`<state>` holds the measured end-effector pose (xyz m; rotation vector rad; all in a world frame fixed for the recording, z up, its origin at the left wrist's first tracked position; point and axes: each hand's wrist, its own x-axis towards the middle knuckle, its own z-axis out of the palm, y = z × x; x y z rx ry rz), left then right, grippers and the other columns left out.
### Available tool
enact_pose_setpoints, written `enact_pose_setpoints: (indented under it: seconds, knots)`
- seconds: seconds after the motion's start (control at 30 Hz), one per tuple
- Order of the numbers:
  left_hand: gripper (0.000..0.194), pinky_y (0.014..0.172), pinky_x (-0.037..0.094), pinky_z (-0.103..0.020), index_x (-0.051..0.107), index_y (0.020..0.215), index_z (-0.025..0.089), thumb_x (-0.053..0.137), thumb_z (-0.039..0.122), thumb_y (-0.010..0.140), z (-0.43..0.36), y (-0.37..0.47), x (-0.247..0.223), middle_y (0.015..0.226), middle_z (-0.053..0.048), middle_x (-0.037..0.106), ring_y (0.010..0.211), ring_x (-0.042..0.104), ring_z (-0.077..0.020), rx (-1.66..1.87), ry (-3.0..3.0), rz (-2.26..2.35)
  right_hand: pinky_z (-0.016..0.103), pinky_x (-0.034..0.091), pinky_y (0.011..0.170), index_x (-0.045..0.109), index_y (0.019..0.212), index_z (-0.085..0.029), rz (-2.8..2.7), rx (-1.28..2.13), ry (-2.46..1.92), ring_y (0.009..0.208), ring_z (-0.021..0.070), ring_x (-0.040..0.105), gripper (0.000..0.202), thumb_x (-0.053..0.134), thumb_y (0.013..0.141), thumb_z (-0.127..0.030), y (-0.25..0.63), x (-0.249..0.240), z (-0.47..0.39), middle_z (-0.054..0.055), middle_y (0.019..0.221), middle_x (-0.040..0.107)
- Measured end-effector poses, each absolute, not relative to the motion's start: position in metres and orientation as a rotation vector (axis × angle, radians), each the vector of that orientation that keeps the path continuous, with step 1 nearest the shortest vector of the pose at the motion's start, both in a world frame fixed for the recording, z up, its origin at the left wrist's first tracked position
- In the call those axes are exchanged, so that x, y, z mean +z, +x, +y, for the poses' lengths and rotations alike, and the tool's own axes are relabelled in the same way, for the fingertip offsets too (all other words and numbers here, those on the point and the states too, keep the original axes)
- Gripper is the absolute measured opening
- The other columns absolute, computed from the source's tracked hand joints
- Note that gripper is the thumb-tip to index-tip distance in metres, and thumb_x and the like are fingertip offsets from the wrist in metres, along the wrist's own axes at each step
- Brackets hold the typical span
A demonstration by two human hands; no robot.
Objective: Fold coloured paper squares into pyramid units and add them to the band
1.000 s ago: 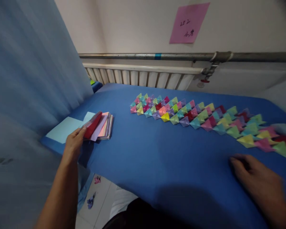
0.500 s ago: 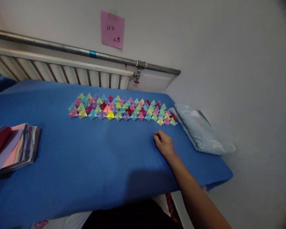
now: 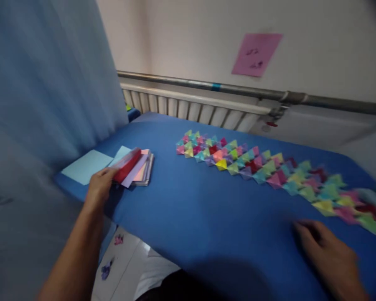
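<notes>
At the left end of the table, a stack of coloured paper (image 3: 148,167) lies with its upper sheets fanned out. My left hand (image 3: 100,184) pinches the left edge of those sheets, a red one (image 3: 128,166) and a lilac one (image 3: 135,170) among them. A light blue sheet (image 3: 87,166) lies flat just beyond my fingers. Far to the right, my right hand (image 3: 330,255) rests low over the table, blurred, its fingers curled with nothing seen in them. Above it runs a long band of small folded paper pieces (image 3: 233,168) in many colours.
A blue cloth covers the table (image 3: 188,213). At the left hangs a pale blue curtain (image 3: 50,83). Behind the table are a radiator (image 3: 194,109) and a metal pipe (image 3: 181,82). A pink note (image 3: 256,55) is on the wall. Small purple scraps (image 3: 105,269) lie on the floor.
The view has swung left, so the paper band and note appear further right. My left hand has come into view at the paper stack. My right hand remains curled.
</notes>
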<state>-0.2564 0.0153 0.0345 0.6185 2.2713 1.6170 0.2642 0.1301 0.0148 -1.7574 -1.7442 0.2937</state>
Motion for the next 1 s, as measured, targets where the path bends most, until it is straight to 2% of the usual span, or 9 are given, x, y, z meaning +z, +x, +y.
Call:
enact_pose_setpoints:
  seconds: [0.17, 0.27, 0.37, 0.43, 0.5, 0.63, 0.8, 0.9, 1.0]
  knots:
    - [0.026, 0.050, 0.036, -0.025, 0.062, 0.058, 0.019, 0.070, 0.043, 0.055, 0.023, -0.266, 0.020, 0.050, 0.005, 0.053, 0.052, 0.045, -0.0125, 1.753, 0.537, 2.127, 0.034, 0.051, 0.060, 0.064, 0.073, -0.028, -1.919, 0.666, -1.476, 0.062, 0.0234, 0.065, 0.022, 0.056, 0.071, -0.048, 0.166, 0.029, 0.121, 0.003, 0.069, 0.070]
    - [0.028, 0.049, 0.032, -0.025, 0.059, 0.054, 0.019, 0.072, 0.044, 0.054, 0.021, -0.268, 0.018, 0.048, 0.005, 0.050, 0.050, 0.041, -0.0113, 1.787, 0.533, 2.053, 0.028, 0.048, 0.062, 0.065, 0.076, -0.023, -2.102, 0.856, -1.196, 0.064, 0.0179, 0.062, 0.019, 0.054, 0.079, -0.038, 0.087, 0.040, 0.108, 0.002, 0.069, 0.068]
    - [0.028, 0.048, 0.030, -0.025, 0.059, 0.055, 0.019, 0.073, 0.044, 0.054, 0.018, -0.270, 0.019, 0.050, 0.005, 0.049, 0.052, 0.040, -0.0116, 1.819, 0.525, 2.018, 0.026, 0.046, 0.065, 0.066, 0.077, -0.021, -2.184, 1.110, -0.888, 0.066, 0.0145, 0.060, 0.015, 0.055, 0.081, -0.029, 0.011, 0.048, 0.098, 0.001, 0.071, 0.065]
    - [0.028, 0.050, 0.031, -0.025, 0.061, 0.057, 0.018, 0.072, 0.044, 0.054, 0.018, -0.270, 0.021, 0.052, 0.005, 0.051, 0.054, 0.042, -0.0120, 1.842, 0.519, 2.005, 0.024, 0.045, 0.060, 0.068, 0.087, -0.019, -2.128, 1.376, -0.795, 0.061, 0.0114, 0.057, 0.016, 0.056, 0.082, -0.027, -0.035, 0.054, 0.093, 0.000, 0.073, 0.063]
    - [0.028, 0.051, 0.033, -0.025, 0.062, 0.059, 0.018, 0.072, 0.044, 0.055, 0.017, -0.270, 0.022, 0.054, 0.004, 0.052, 0.055, 0.043, -0.0123, 1.863, 0.515, 1.995, 0.021, 0.044, 0.055, 0.066, 0.105, -0.018, -1.986, 1.668, -0.777, 0.060, 0.0086, 0.058, 0.024, 0.057, 0.085, -0.028, -0.074, 0.059, 0.089, 0.002, 0.089, 0.065]
    - [0.030, 0.051, 0.033, -0.025, 0.060, 0.059, 0.018, 0.071, 0.046, 0.058, 0.015, -0.266, 0.025, 0.052, 0.005, 0.049, 0.054, 0.041, -0.0117, 1.904, 0.524, 1.971, 0.017, 0.030, 0.038, 0.054, 0.127, -0.016, -1.764, 2.007, -0.989, 0.052, 0.0070, 0.057, 0.040, 0.057, 0.089, -0.027, -0.123, 0.065, 0.088, 0.006, 0.094, 0.065]
    - [0.031, 0.052, 0.032, -0.024, 0.064, 0.063, 0.018, 0.070, 0.048, 0.063, 0.012, -0.263, 0.028, 0.053, 0.006, 0.050, 0.055, 0.041, -0.0113, 1.915, 0.566, 1.955, 0.015, 0.019, 0.032, 0.056, 0.107, -0.016, -1.557, 2.173, -1.062, 0.045, 0.0040, 0.057, 0.024, 0.056, 0.093, -0.036, -0.138, 0.064, 0.089, 0.013, 0.111, 0.064]
    - [0.032, 0.052, 0.032, -0.024, 0.063, 0.062, 0.018, 0.070, 0.049, 0.064, 0.012, -0.262, 0.029, 0.054, 0.006, 0.050, 0.055, 0.041, -0.0112, 1.908, 0.593, 1.944, 0.014, 0.017, 0.031, 0.054, 0.096, -0.018, -1.502, 2.195, -1.038, 0.042, 0.0043, 0.057, 0.021, 0.056, 0.093, -0.038, -0.142, 0.061, 0.089, 0.008, 0.100, 0.065]
    - [0.031, 0.052, 0.033, -0.024, 0.061, 0.060, 0.019, 0.070, 0.048, 0.063, 0.012, -0.261, 0.029, 0.053, 0.005, 0.050, 0.054, 0.042, -0.0119, 1.891, 0.608, 1.936, 0.014, 0.017, 0.030, 0.051, 0.090, -0.019, -1.451, 2.217, -1.061, 0.039, 0.0049, 0.055, 0.020, 0.058, 0.092, -0.038, -0.148, 0.057, 0.090, 0.000, 0.078, 0.063]
